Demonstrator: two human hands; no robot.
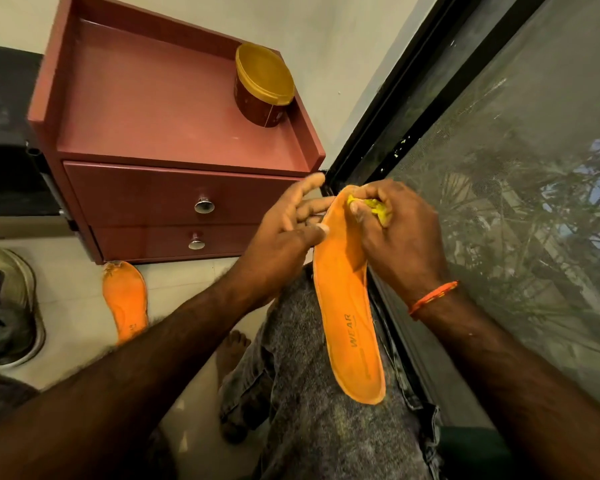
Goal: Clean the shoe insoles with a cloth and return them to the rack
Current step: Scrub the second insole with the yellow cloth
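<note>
Risk: long orange foam insole point(347, 306), resting on the knee, is steadied only by the left hand point(288, 223) thumb and loosely spread fingers, so the right hand point(392, 230), fingers curled tight round the crumpled yellow cloth point(374, 206) at its far toe, may buckle or dislodge it.

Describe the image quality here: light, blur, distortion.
Head view: warm, dim indoor light; wide-angle lens bends the cabinet and window frame; the left hand's fingers are slightly motion-blurred; the insole and right hand gripping the cloth look sharp; forearms at the bottom fall into shadow.
</note>
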